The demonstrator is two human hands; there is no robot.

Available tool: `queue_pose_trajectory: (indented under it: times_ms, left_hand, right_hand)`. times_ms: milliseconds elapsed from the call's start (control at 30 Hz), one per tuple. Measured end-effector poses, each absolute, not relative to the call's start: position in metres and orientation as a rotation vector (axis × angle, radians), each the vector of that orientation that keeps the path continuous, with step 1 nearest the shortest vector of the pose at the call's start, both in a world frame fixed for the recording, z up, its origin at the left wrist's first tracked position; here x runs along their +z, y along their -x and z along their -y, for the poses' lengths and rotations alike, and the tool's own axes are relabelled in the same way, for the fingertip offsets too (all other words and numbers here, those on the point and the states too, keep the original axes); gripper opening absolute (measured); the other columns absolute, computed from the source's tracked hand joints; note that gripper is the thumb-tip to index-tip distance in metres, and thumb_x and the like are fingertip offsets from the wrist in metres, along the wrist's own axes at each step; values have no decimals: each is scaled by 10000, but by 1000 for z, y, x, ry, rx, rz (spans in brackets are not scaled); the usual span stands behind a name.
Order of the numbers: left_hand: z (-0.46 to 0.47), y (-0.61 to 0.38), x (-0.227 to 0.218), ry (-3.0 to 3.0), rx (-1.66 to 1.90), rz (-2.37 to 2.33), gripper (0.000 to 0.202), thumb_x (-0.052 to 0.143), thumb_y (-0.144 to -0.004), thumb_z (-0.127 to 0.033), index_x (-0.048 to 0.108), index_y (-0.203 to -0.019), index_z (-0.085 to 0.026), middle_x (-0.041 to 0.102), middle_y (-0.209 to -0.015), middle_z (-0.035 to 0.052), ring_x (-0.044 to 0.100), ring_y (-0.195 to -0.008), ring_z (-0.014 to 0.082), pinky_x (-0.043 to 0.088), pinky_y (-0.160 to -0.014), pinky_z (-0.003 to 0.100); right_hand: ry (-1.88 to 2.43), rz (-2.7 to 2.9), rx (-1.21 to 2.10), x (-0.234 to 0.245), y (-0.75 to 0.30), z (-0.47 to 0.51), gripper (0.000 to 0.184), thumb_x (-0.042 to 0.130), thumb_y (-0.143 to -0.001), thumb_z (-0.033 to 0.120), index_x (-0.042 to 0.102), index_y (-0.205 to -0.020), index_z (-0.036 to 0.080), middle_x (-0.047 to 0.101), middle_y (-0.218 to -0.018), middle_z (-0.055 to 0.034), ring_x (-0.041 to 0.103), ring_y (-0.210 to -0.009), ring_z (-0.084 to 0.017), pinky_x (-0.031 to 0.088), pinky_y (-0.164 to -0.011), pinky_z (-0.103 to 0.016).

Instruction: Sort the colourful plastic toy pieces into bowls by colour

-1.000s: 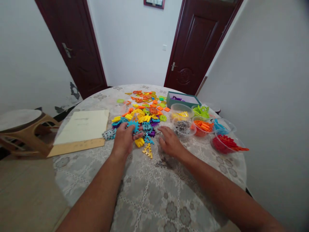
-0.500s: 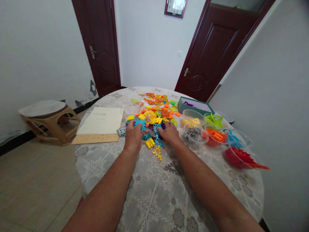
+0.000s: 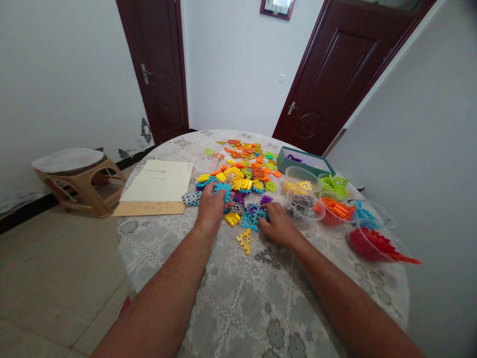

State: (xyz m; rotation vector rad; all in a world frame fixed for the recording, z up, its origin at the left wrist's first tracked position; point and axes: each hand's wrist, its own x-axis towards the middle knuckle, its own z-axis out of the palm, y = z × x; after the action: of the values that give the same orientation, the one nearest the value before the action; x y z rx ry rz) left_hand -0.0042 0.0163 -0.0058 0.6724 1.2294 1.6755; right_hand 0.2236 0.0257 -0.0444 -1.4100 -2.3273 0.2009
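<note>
A heap of coloured plastic building pieces (image 3: 244, 169) covers the far middle of the round table (image 3: 238, 293). My left hand (image 3: 210, 208) lies on the near edge of the heap, its fingers closed on a blue piece (image 3: 222, 190). My right hand (image 3: 278, 223) rests on the cloth with curled fingers against a cluster of blue and purple pieces (image 3: 254, 214). A yellow triangular piece (image 3: 244, 240) lies alone just in front of both hands, with small yellow pieces (image 3: 233, 218) between them.
Clear bowls hold sorted pieces: yellow (image 3: 300, 180), grey (image 3: 302, 204), orange (image 3: 335, 210), green (image 3: 333, 183), blue (image 3: 367, 211), red (image 3: 372, 242). A teal box (image 3: 302, 160) stands behind them. A flat cardboard sheet (image 3: 156, 186) lies at the left. A stool (image 3: 76, 175) stands on the floor.
My right hand has drawn back toward me, dragging blue and purple pieces out of the heap. My left hand stays on the blue piece. The camera has shifted slightly.
</note>
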Motion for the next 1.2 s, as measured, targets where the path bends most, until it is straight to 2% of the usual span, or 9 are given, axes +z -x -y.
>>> queue_pose_trajectory:
  times_ms: [133,267,333,467,633,733,833,1000,1200]
  left_hand:
    - [-14,1,-5,-707,1640,-1239,409,630,-796,-163,586,-1201,-190,691,-1061,66,739,-770,160,608,-557,240]
    - [-11,-2,-2,-780,1614,-1256,401,627,-817,-168,582,-1215,-190,692,-1111,84,747,-799,167,613,-565,235]
    - [-10,-3,-1,-813,1601,-1255,393,617,-826,-172,583,-1217,-187,694,-1114,91,750,-811,176,619,-572,244]
    - [-6,-5,-1,-857,1538,-1234,397,608,-813,-160,606,-1209,-196,709,-1077,83,753,-830,183,630,-612,258]
    - [0,-13,0,-942,1336,-1195,404,608,-790,-146,636,-1190,-202,723,-1039,82,749,-836,197,638,-665,291]
    - [3,-17,1,-1002,1252,-1187,368,611,-792,-151,655,-1152,-213,719,-1039,73,740,-826,198,643,-686,316]
    - [6,-18,1,-1015,1182,-1146,340,626,-803,-174,663,-1139,-217,708,-989,64,718,-808,193,644,-684,325]
    - [9,-17,-1,-1020,1077,-1032,343,649,-818,-213,669,-1160,-216,714,-1052,80,695,-853,183,635,-694,308]
    - [12,-20,-4,-1133,1003,-1003,395,727,-782,-187,667,-1170,-233,693,-1103,85,696,-915,219,659,-673,341]
  right_hand:
    - [1267,2282,196,-58,-236,-15,456,564,-971,306,594,-1403,165,604,-1373,-164,557,-1295,-283,435,-1150,-452]
    - [1207,2217,162,-64,-240,-13,427,584,-966,317,629,-1371,188,594,-1403,-165,553,-1307,-303,442,-1144,-487]
    - [1175,2208,168,-60,-241,-13,353,567,-970,298,671,-1292,196,639,-1322,-157,580,-1251,-298,458,-1112,-485]
    - [1158,2140,241,-44,-242,-10,203,535,-987,299,712,-1012,203,701,-1006,-103,629,-1002,-258,488,-969,-413]
    - [1267,1884,696,-30,-241,-4,268,539,-995,411,646,-852,211,622,-749,-2,575,-732,-181,438,-693,-288]
    - [1191,1729,1033,-29,-237,-1,299,578,-968,484,657,-878,209,584,-675,28,543,-645,-154,419,-630,-266]
    - [1131,1639,1189,-33,-231,0,324,643,-925,515,687,-989,201,602,-682,31,542,-610,-142,424,-599,-260]
    - [1144,1584,1233,-42,-223,1,372,709,-878,512,695,-1069,193,631,-694,27,548,-589,-134,433,-562,-252]
    - [1124,1532,1244,-43,-221,0,325,723,-876,493,675,-1024,208,657,-724,14,583,-600,-142,475,-559,-258]
